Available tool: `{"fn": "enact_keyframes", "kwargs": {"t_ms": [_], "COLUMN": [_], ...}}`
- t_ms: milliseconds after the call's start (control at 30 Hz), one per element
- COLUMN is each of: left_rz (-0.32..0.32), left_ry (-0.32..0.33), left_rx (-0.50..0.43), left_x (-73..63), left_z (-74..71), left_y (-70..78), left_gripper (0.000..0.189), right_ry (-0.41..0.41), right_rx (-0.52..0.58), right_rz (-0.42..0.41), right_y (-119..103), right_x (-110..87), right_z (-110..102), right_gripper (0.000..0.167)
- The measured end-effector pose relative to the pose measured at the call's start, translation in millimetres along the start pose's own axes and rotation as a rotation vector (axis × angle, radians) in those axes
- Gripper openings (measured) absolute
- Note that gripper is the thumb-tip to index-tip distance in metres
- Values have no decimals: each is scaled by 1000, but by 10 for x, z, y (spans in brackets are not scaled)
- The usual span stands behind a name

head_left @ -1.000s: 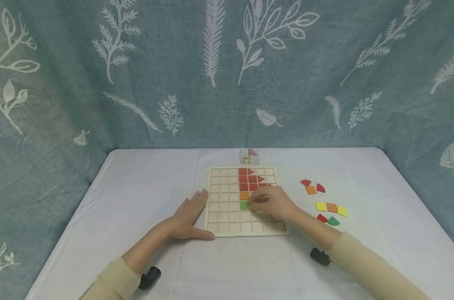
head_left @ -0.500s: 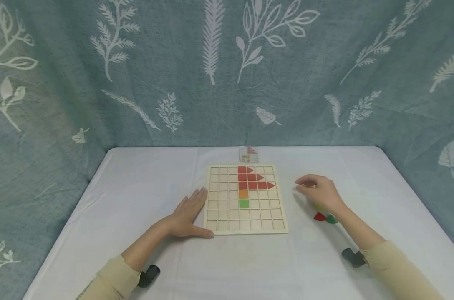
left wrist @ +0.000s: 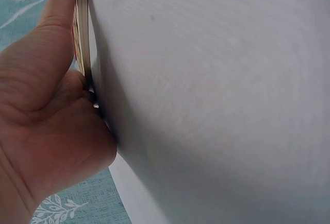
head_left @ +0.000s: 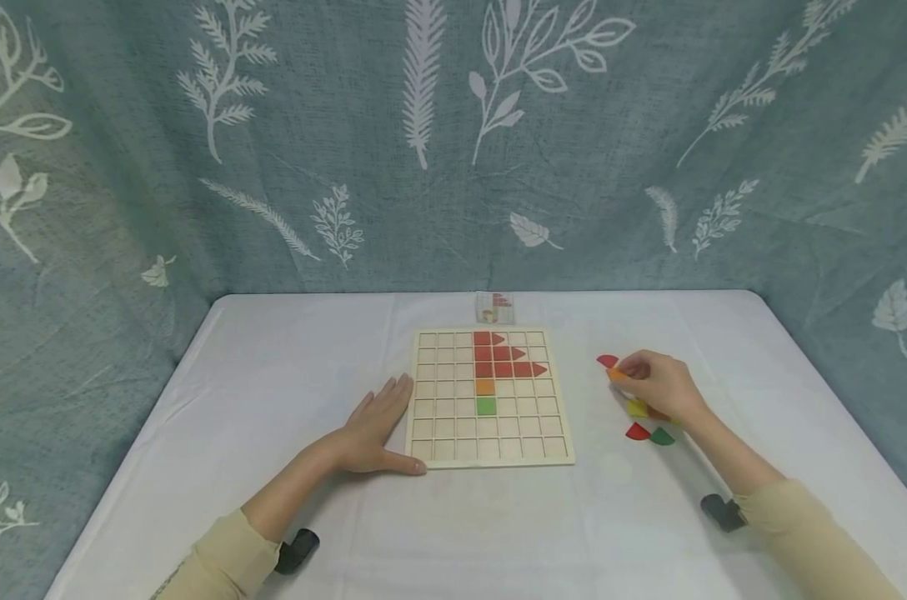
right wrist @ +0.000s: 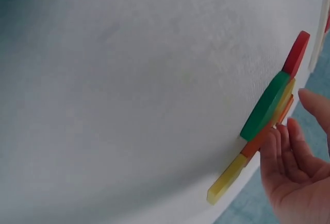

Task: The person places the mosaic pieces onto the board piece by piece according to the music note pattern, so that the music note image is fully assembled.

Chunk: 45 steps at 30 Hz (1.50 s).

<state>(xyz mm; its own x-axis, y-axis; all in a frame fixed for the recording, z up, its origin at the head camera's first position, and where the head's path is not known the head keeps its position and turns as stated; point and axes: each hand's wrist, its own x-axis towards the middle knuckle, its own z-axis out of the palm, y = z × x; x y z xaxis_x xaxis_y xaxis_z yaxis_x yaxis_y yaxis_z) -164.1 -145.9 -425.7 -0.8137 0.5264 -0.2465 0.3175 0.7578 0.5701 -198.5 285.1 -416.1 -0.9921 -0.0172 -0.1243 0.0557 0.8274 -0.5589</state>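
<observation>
My left hand (head_left: 374,437) lies with straight fingers along the left edge of a wooden grid board (head_left: 498,465), its thumb at the near left corner. In the left wrist view the thumb lies against the board's side (left wrist: 83,33). Set in the grid are red squares and triangles, an orange square (head_left: 485,387) and a green square (head_left: 487,406). Right of the board, my right hand (head_left: 663,383) pinches a loose orange square tile (head_left: 615,375) between thumb and fingertips, close over the table. A red quarter-circle tile (head_left: 607,361) lies just beyond it.
Nearer me lie a yellow square (head_left: 636,407), a red quarter-circle (head_left: 637,432) and a green quarter-circle (head_left: 662,437). The right hand partly covers other tiles. Behind the board lies a small pattern card (head_left: 494,307). A leaf-print curtain (head_left: 453,225) hangs behind the white table.
My right hand has left the board and moved right to the loose tiles, first beside the far red piece, then at the orange square. The left hand stays at the board's edge.
</observation>
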Motion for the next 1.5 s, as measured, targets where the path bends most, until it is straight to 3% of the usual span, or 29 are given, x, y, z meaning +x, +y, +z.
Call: {"fn": "enact_keyframes", "kwargs": {"t_ms": [467, 700, 933, 1200, 1500], "left_rz": [1, 6, -3, -1, 9], "left_ry": [5, 3, 2, 0, 2], "left_rx": [-3, -5, -6, 5, 2], "left_x": [-13, -28, -28, -25, -24], "left_z": [7, -1, 5, 25, 39], "left_y": [-9, -1, -7, -31, -48], "left_gripper": [123, 122, 122, 122, 123], "right_ry": [39, 16, -80, -189, -267], "right_rx": [19, 197, 323, 281, 190], "right_rz": [-2, 9, -1, -159, -460], "right_y": [-88, -180, -504, -886, -1089], "right_x": [-33, -77, -151, -212, -269], "right_z": [57, 108, 312, 641, 857], "right_gripper": [26, 33, 34, 23, 14]}}
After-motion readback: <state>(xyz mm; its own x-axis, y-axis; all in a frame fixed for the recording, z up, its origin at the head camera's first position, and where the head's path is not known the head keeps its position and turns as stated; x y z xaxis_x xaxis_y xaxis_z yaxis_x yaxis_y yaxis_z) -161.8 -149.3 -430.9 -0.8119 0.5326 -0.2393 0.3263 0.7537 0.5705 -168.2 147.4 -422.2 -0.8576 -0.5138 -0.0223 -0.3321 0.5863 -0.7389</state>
